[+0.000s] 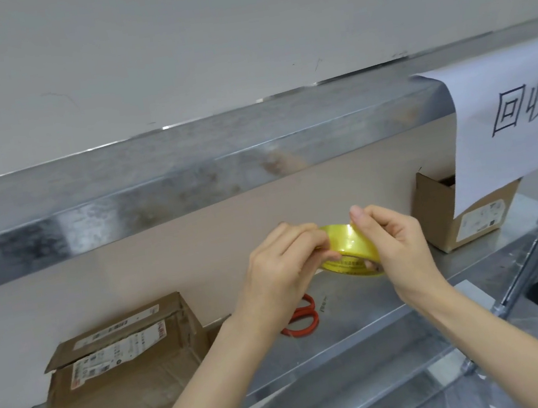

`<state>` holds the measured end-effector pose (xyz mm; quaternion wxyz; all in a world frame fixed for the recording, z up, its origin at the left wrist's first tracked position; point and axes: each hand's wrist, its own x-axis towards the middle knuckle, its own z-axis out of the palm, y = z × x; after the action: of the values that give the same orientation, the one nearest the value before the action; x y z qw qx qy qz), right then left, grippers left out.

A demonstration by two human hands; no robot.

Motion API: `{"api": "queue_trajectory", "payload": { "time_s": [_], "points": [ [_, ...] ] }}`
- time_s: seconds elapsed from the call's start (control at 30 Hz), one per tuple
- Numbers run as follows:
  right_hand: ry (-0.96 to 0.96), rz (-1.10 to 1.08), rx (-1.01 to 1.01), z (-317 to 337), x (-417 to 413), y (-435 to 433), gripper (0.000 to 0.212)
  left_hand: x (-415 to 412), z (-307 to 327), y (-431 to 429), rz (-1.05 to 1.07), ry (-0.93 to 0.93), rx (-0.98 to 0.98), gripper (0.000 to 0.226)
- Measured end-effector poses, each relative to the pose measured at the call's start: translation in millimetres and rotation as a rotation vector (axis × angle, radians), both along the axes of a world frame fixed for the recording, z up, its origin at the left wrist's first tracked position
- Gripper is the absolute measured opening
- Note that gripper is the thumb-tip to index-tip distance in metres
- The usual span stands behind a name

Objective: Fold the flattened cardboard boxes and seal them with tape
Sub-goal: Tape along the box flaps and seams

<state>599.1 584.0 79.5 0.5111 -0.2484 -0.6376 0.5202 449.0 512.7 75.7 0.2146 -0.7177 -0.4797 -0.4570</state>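
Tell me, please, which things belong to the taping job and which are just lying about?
Job: yellow tape roll, gripped by left hand and right hand; labelled brown cardboard box; open brown cardboard box; red-handled scissors.
Lying about: white paper sign.

Both hands hold a roll of yellow tape (353,248) up over the metal shelf (374,324): the left hand (280,271) grips its side, the right hand (395,241) pinches its top. Red scissors (303,321) lie beneath. A labelled cardboard box (125,372) sits toward the left end, an open box (442,214) at the right back corner, partly behind a paper sign (508,121).
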Motion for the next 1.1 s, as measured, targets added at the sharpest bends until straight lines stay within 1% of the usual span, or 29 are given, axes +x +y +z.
{"api": "queue_trajectory", "payload": {
  "time_s": [0.17, 0.27, 0.37, 0.43, 0.5, 0.57, 0.7, 0.8, 0.87, 1.0, 1.1],
  "points": [
    [0.035, 0.005, -0.016, 1.7, 2.4, -1.4, 0.041, 0.2, 11.0, -1.7, -0.08, -0.01, -0.045, 0.02],
    [0.047, 0.014, 0.015, 1.6, 4.2, 0.4, 0.042, -0.3, 13.5, -2.5, -0.082, -0.011, -0.051, 0.021],
    [0.038, 0.093, 0.058, 5.0, 7.6, 3.3, 0.031, -0.9, 11.9, -2.5, -0.067, -0.053, -0.029, 0.019],
    [-0.003, 0.157, 0.068, 7.5, 10.9, 6.4, 0.022, -3.8, 10.2, -2.2, -0.02, -0.054, 0.006, 0.022],
    [-0.048, 0.221, 0.078, 7.1, 13.9, 8.9, 0.02, -5.9, 8.9, -2.0, 0.026, -0.035, 0.035, 0.024],
    [-0.06, 0.288, 0.062, 6.1, 15.2, 10.7, 0.02, -5.6, 8.8, -2.2, 0.026, -0.044, 0.052, 0.024],
    [-0.117, 0.445, -0.02, 7.2, 20.1, 17.9, 0.034, -2.4, 10.1, -2.9, -0.039, -0.072, 0.034, 0.019],
    [-0.173, 0.541, -0.048, 7.7, 25.0, 22.2, 0.04, -3.7, 9.9, -1.9, -0.07, -0.029, 0.014, 0.018],
    [-0.187, 0.569, -0.056, 6.6, 27.9, 23.0, 0.045, -4.3, 9.2, -0.5, -0.08, 0.011, 0.005, 0.017],
    [-0.216, 0.576, -0.06, 2.8, 33.4, 24.0, 0.049, -4.0, 9.4, 2.0, -0.096, 0.053, 0.002, 0.021],
    [-0.268, 0.609, -0.06, 2.1, 38.6, 25.4, 0.05, -2.6, 9.3, 2.2, -0.125, 0.021, -0.034, 0.023]
  ]
}}
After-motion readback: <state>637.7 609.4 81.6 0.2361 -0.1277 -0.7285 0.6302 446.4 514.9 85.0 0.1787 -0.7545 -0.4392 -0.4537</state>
